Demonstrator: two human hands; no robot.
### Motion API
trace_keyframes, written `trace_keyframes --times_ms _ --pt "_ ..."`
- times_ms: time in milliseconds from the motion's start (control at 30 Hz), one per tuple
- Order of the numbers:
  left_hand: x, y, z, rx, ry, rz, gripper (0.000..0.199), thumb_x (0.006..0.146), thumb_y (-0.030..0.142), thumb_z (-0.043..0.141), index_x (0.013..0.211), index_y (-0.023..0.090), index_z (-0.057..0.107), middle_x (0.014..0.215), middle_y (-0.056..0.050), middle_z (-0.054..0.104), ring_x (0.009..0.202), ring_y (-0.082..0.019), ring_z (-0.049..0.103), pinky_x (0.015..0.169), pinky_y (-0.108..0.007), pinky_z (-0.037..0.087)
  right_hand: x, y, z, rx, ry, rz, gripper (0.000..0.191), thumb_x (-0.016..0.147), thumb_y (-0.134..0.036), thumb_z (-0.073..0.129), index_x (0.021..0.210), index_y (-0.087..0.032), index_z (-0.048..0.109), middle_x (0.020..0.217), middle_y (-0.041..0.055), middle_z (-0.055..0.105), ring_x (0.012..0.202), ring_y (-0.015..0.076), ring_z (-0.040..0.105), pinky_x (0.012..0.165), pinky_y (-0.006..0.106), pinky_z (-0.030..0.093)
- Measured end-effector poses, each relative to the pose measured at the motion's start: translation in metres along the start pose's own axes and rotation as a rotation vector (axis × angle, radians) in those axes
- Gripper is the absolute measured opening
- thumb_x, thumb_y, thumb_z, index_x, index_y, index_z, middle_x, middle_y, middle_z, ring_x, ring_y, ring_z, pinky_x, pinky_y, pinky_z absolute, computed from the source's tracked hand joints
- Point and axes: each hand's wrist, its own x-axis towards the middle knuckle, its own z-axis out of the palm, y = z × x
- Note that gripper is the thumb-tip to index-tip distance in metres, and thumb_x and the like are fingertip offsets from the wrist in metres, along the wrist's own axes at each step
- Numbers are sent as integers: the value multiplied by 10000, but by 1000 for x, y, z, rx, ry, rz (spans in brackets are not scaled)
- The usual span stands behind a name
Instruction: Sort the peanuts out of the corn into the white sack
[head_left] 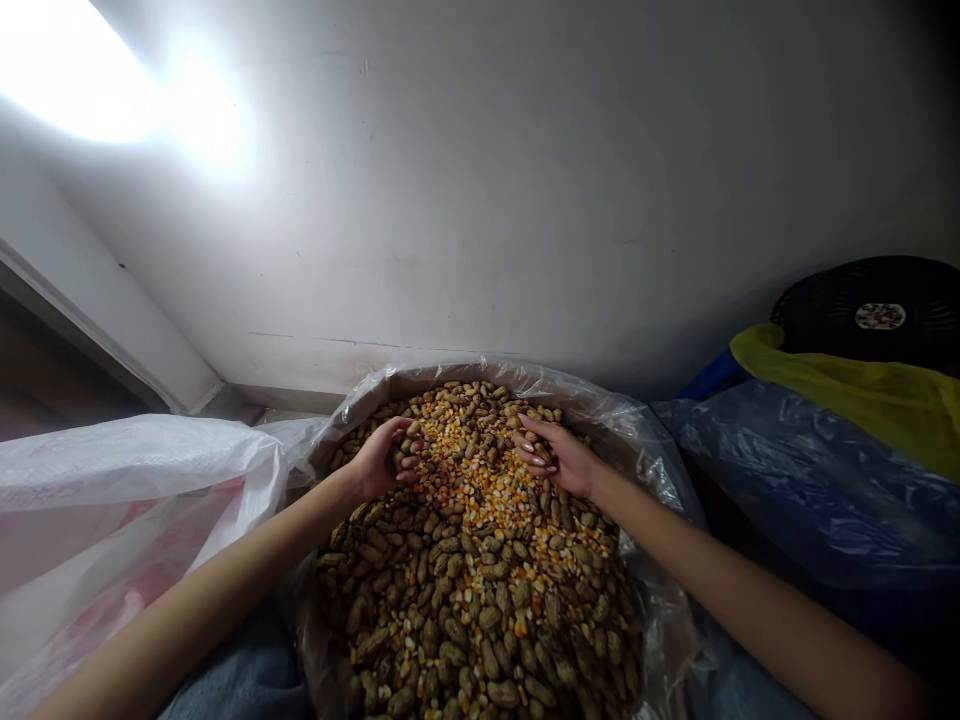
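A wide container lined with a clear plastic bag (660, 460) holds unshelled peanuts (450, 640) mixed with yellow corn kernels (487, 490). Over the left part of the heap, my left hand (384, 460) is curled around a few peanuts, palm turned inward. Opposite it, my right hand (556, 455) also has its fingers bent around several peanuts, just above the heap at the right. The two hands are apart, with corn and peanuts between them.
White plastic sacking (150, 450) with pink showing through lies at the left. Dark blue plastic (795, 480), yellow mesh cloth (862, 390) and a black fan (825, 300) stand at the right. A pale wall (487, 200) rises behind the container.
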Motion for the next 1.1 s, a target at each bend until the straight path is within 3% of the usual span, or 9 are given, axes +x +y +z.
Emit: trace_keyframes --times_ms 167,300,433,567,667,767,900,967,1100 --pt "3 -1 -6 -166 21 60 147 686 312 452 657 171 421 514 56 331 352 -45 302 285 -160 165 -2 -3 0 388 -112 -7 126 738 -302 393 710 -180 404 490 -62 300 357 36 230 297 136 114" --pt "2 -1 -2 -141 43 50 243 688 395 495 656 167 420 519 61 336 349 -34 301 284 -151 166 -3 -2 0 460 -142 -19 141 740 -311 381 700 -183 423 523 -41 364 382 41 300 300 127 120" --pt "2 -4 2 -78 22 33 227 678 372 522 685 168 421 586 52 397 380 -31 349 289 -140 175 -2 -1 2 393 -87 1 285 757 -448 367 679 -179 420 614 -26 407 424 38 341 311 131 136" --pt "2 -6 5 -2 43 17 231 662 361 534 683 173 401 559 69 364 328 -8 236 280 -136 101 2 4 4 14 63 16 366 739 -509 351 596 -172 369 603 -31 374 420 40 316 319 150 150" --pt "4 -7 4 201 131 51 258 666 408 504 667 173 399 543 71 340 324 -9 174 285 -153 91 9 8 7 -236 168 23 300 712 -468 414 642 -177 431 615 -25 407 422 50 334 332 165 174" --pt "6 -7 0 748 295 208 274 674 448 477 720 178 475 559 41 407 380 -42 303 339 -171 211 15 10 15 -501 186 -39 226 688 -362 487 840 -198 521 713 5 505 503 84 429 395 183 263" --pt "9 -10 -7 1497 366 384 234 683 388 488 834 223 557 719 -22 548 684 -157 508 591 -231 355 23 10 33 -1278 86 -176 298 736 -271 433 1027 -264 499 917 49 554 758 174 510 604 258 349" --pt "12 -14 -9 1589 364 378 193 686 360 489 797 224 569 774 -46 564 753 -194 519 639 -254 351 27 10 41 -1362 57 -157 270 723 -238 456 985 -248 524 922 71 555 814 210 504 652 287 341" --pt "16 -20 -11 1543 386 403 151 696 340 485 728 216 566 727 -56 550 726 -204 524 603 -244 341 31 13 43 -1196 113 -141 144 690 -230 515 824 -194 554 868 91 544 809 216 494 642 282 340"
